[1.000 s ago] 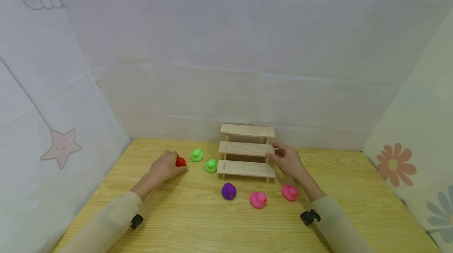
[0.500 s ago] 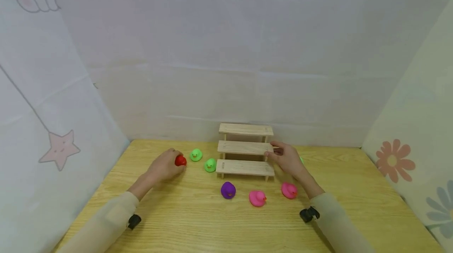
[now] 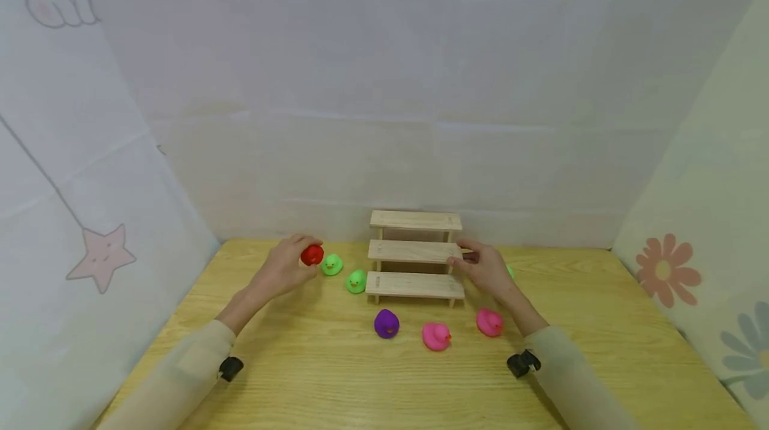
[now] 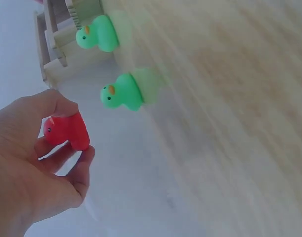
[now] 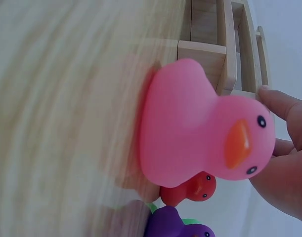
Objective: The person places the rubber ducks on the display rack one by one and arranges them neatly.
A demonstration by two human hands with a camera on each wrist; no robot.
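Note:
My left hand (image 3: pixel 281 270) pinches a red rubber duck (image 3: pixel 312 255) between thumb and fingers, raised off the table at the left; the left wrist view shows the duck (image 4: pixel 69 131) with its head toward the palm. Just right of it stand two green rubber ducks (image 3: pixel 332 265) on the table. At the right end of a three-step wooden display stand (image 3: pixel 414 284), my right hand (image 3: pixel 489 273) grips the middle step, thumb in front and fingers behind. In the right wrist view, a pink duck (image 5: pixel 185 128) hides part of that hand.
A purple duck (image 3: pixel 386 324) and two pink ducks (image 3: pixel 436 336) sit in front of the stand. Another green duck (image 3: pixel 510 271) is mostly hidden behind the right hand. Beyond the nearest pink duck, the right wrist view shows a second red duck (image 5: pixel 190 190). Cloth walls rise behind.
My left hand has lifted the red duck off the table, up and slightly right, toward the far green duck. The right hand keeps its place at the stand.

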